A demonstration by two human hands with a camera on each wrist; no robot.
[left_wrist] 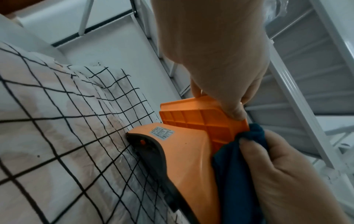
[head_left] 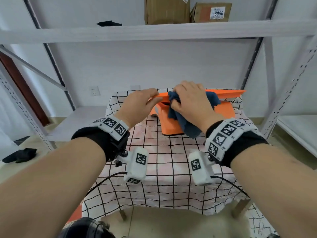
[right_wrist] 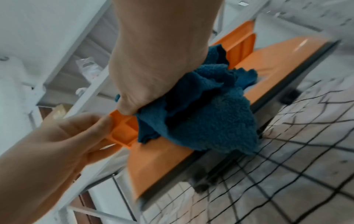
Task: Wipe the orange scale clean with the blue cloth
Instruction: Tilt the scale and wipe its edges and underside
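The orange scale (head_left: 226, 109) stands at the far end of the checked tablecloth (head_left: 163, 160), its flat pan (head_left: 228, 93) on top. My left hand (head_left: 157, 96) pinches the pan's left corner, thumb under the ribbed underside (left_wrist: 201, 119) and fingers above. My right hand (head_left: 175, 100) grips the bunched blue cloth (head_left: 188, 124) and presses it over the pan's near edge, just right of the left hand. In the right wrist view the cloth (right_wrist: 206, 121) drapes over the scale's sloping front (right_wrist: 159, 159). The pan's top under the hand is hidden.
White metal shelving (head_left: 154, 33) surrounds the small table, with uprights close on both sides. Two cardboard boxes (head_left: 166, 11) sit on the upper shelf. A black rag (head_left: 20, 155) lies on the floor at the left. The table's near part (head_left: 163, 186) holds only cables.
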